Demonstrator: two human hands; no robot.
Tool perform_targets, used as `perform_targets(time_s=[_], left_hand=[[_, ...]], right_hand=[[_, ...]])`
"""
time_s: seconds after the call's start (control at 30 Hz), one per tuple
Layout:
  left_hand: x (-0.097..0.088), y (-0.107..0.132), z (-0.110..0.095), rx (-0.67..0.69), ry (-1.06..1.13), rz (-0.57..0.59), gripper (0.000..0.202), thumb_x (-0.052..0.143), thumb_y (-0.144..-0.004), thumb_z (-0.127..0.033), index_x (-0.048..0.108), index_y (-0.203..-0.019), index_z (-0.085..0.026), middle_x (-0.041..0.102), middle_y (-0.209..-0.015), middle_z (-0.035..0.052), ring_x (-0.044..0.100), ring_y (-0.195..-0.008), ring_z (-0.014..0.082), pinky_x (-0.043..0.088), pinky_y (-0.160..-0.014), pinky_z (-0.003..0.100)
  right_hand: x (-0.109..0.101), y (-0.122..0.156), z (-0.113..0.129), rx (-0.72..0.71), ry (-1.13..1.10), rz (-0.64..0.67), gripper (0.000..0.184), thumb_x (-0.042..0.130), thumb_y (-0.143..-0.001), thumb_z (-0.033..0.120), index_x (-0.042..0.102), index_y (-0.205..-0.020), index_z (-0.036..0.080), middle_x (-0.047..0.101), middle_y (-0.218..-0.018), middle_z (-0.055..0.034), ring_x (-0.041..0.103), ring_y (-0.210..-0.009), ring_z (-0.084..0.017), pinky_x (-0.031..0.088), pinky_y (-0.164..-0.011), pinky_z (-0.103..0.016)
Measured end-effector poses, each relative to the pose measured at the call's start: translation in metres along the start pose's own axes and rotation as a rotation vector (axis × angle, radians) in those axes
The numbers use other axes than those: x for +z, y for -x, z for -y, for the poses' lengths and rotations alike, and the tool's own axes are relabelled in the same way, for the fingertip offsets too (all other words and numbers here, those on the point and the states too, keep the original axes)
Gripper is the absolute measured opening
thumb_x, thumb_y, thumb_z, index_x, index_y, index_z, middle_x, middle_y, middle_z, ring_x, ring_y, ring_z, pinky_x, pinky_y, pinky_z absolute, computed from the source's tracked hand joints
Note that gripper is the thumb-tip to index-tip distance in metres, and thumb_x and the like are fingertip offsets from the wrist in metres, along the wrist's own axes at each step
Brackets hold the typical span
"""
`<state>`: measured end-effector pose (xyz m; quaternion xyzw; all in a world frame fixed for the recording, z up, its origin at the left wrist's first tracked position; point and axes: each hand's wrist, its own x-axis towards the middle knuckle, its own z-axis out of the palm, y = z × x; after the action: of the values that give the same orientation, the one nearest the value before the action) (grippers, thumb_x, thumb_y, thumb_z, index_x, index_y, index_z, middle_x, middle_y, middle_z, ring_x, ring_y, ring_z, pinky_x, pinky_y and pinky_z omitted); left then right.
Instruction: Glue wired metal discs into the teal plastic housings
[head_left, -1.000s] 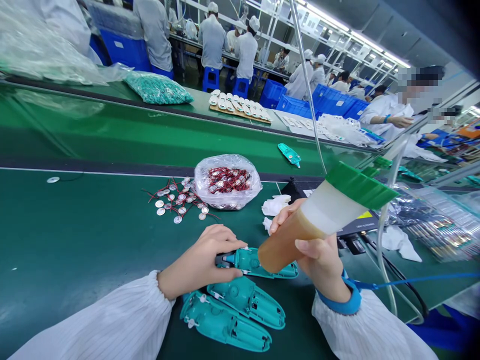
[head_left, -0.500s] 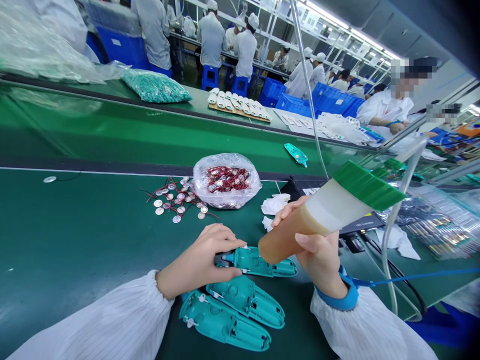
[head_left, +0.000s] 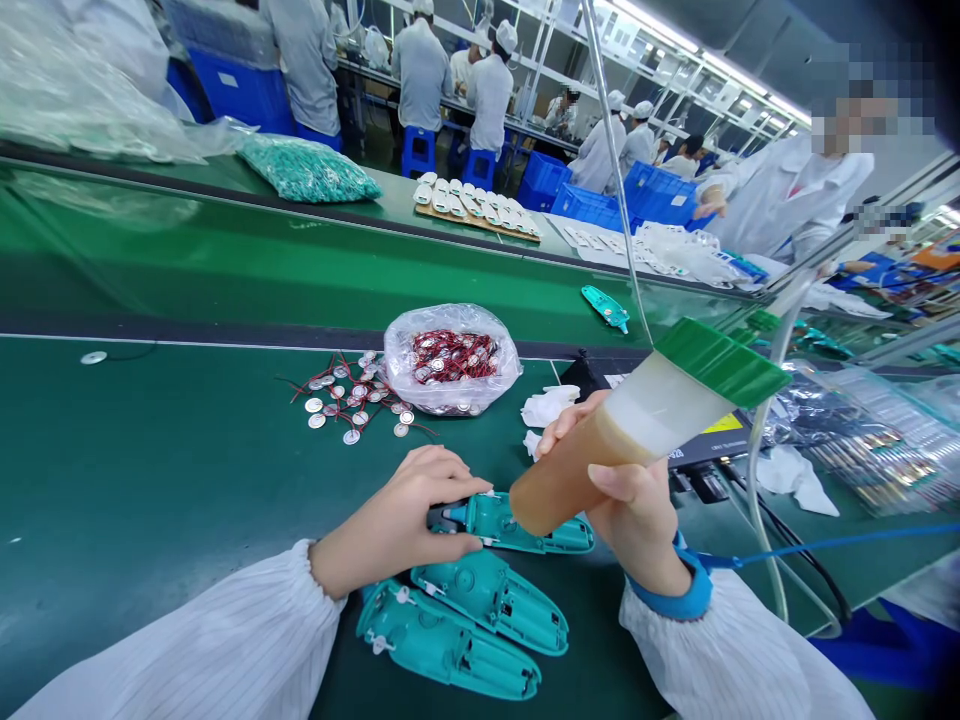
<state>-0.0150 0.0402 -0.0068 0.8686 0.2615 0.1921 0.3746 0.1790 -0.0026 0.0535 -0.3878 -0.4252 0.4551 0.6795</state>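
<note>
Currently the left hand [head_left: 397, 505] clenches a teal plastic housing [head_left: 525, 530], the right hand [head_left: 637, 525] grasps an amber-filled bottle [head_left: 592, 470]; two more housings [head_left: 442, 640] lie nearer the body, bagged wired metal discs [head_left: 450, 360] beyond the hands.

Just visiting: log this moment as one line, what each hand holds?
left hand: grips teal plastic housing | right hand: holds amber-filled bottle | nearby: wired metal discs

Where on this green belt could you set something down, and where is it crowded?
Bare green belt lies left of the metal discs and the left hand. It is crowded around the teal plastic shells by that hand, and beside the plastic bag.
</note>
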Motion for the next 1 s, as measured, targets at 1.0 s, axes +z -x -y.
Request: perform_targets(time_s=[1.0], left_hand=[[-0.0014,-0.0001,-0.0014,-0.01,0.013,0.01,0.04,0.072,-0.073,-0.025,0.063,-0.111,-0.028,0.063,-0.102,0.0018,0.049,-0.107,0.0247,0.035,-0.097,0.039]], right_hand=[[-0.0047,0.0001,0.0023,0.03,0.038,0.067,0.032,0.06,-0.051,0.018,0.057,-0.083,0.022,0.06,-0.07,0.0013,0.058,-0.06,-0.02,0.045,-0.055,-0.034]])
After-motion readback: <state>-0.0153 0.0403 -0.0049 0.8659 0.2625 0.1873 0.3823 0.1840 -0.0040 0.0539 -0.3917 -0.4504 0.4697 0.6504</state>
